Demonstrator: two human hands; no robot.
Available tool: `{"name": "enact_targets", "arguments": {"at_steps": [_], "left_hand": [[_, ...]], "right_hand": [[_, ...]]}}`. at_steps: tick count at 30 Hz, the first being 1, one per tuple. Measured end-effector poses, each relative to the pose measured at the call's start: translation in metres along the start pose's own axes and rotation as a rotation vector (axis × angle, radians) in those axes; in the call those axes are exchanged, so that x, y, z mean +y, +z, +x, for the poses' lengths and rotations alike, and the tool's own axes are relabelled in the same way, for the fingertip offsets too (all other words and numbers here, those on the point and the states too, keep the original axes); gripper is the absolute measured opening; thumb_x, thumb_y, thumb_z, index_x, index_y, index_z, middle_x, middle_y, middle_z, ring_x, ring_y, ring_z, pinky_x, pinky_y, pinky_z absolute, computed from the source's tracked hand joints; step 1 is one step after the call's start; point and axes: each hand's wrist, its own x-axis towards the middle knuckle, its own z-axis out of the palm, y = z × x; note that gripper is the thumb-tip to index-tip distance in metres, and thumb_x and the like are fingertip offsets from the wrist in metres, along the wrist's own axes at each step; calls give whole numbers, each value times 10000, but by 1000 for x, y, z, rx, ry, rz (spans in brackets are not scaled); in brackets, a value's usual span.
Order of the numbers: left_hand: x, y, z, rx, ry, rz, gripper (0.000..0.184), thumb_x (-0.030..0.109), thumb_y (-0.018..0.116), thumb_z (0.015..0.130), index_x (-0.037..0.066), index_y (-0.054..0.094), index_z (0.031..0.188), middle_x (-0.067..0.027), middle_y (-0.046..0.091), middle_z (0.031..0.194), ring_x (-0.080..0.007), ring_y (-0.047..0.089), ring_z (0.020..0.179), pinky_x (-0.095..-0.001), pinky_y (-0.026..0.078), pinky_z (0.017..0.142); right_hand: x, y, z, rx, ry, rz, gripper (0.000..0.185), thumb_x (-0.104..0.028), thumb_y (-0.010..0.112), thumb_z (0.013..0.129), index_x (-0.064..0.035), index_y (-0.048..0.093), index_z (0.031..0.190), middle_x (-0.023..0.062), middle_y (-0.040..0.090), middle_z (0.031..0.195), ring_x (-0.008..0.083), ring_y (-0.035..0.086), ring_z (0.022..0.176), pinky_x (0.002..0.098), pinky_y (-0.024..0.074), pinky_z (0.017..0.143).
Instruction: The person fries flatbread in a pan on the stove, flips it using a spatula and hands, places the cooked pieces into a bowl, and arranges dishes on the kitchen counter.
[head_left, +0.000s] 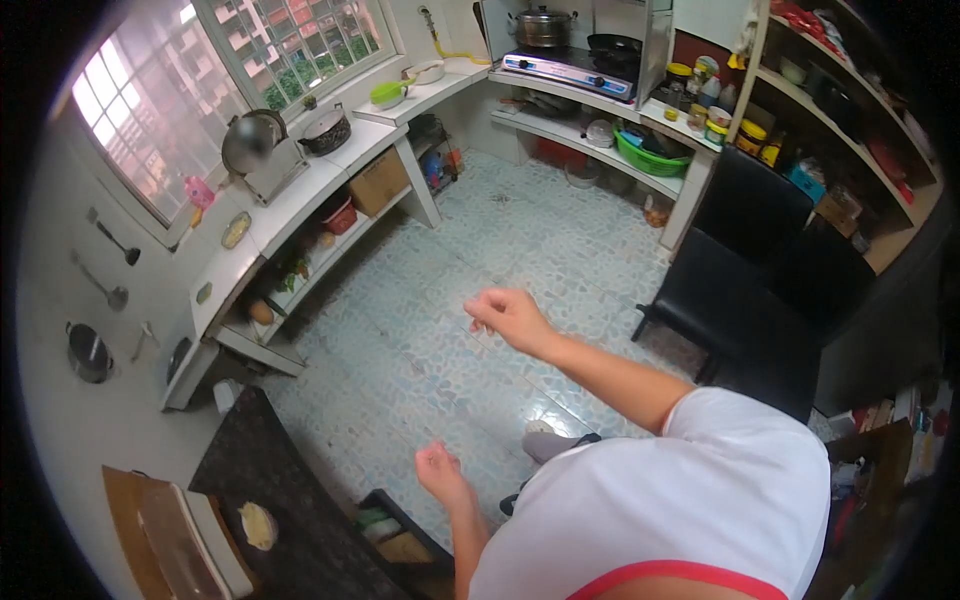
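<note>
My right hand [510, 316] is stretched out over the tiled floor [420, 300], its fingers curled into a loose fist with nothing showing in them. Lower and to the left, my left hand [441, 474] is also curled closed, and I see no object in it. Both hands are in the air, apart from each other and touching nothing. Nearest my left hand are the dark table [250, 450], which bears a dish of pale food [258, 526], and an open dark bin [400, 530] below. A shoe [548, 441] shows between my arms.
A white tiled counter [345, 152] runs along the left wall, with a pot [326, 130] and a green bowl [388, 94]. At the back stands a gas stove [565, 76]. Black chairs [735, 270] and loaded shelves [850, 110] line the right side.
</note>
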Motion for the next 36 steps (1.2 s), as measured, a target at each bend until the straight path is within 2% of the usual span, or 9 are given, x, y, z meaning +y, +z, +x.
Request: {"name": "enact_targets", "arguments": {"at_steps": [5,8,10,13,18,22,25,29,36], "left_hand": [[-11,21,67,191,-55,-29,189,112,399,843,152,362,662,75,271,573,-30,285,485,-188,232,412],[-3,6,107,291,-200,250,223,190,480,826,95,460,625,28,414,558,-60,361,506,-229,297,450],[-11,-12,127,339,-32,285,187,207,560,780,22,566,809,-4,493,645,-84,426,593,-224,361,564],[6,-40,147,533,-18,53,343,147,560,781,-35,469,1057,-64,539,802,-105,485,653,-244,420,645],[-24,-202,194,813,-31,-529,316,48,425,828,-66,382,1120,-181,501,1010,-176,528,704,-238,468,609],[-8,-299,232,1216,89,-625,275,133,319,874,-82,425,1008,-166,530,885,-238,561,774,-281,493,702],[5,-366,260,1273,152,-731,385,182,333,882,-73,301,1168,-239,404,1116,-317,500,977,-337,480,807],[16,-433,289,1242,234,-681,416,238,372,880,-2,293,1210,-218,375,1150,-315,429,1057,-360,472,819],[2,-509,300,1290,170,-660,414,242,430,866,61,307,1218,-155,407,1148,-292,493,962,-395,494,771]], "right_hand": [[24,-6,77,-13,32,213,263,-230,431,862,-18,558,771,70,580,703,121,553,648,222,427,568],[-5,-3,116,-47,-88,-27,153,-155,471,838,-33,561,860,57,581,753,115,540,681,230,419,663],[-16,6,136,4,-238,-55,78,-87,524,802,-39,558,853,46,569,786,114,533,731,225,411,695],[-23,9,162,-26,-443,13,119,26,546,750,-28,557,855,90,584,883,151,545,844,259,410,782],[-48,30,214,-358,-778,201,144,57,430,786,2,513,890,179,564,920,304,524,949,510,321,927],[-65,82,232,-596,-881,211,123,28,427,788,24,518,869,183,569,896,289,537,908,467,348,903],[-65,140,248,-712,-897,163,123,5,424,789,40,523,854,186,574,878,278,547,877,434,368,884],[-60,230,273,-837,-893,87,144,-25,420,792,62,529,833,190,579,854,264,560,835,391,394,860],[-48,358,318,-943,-920,-167,216,-77,414,795,99,539,797,198,589,813,238,583,763,315,441,817]]}}
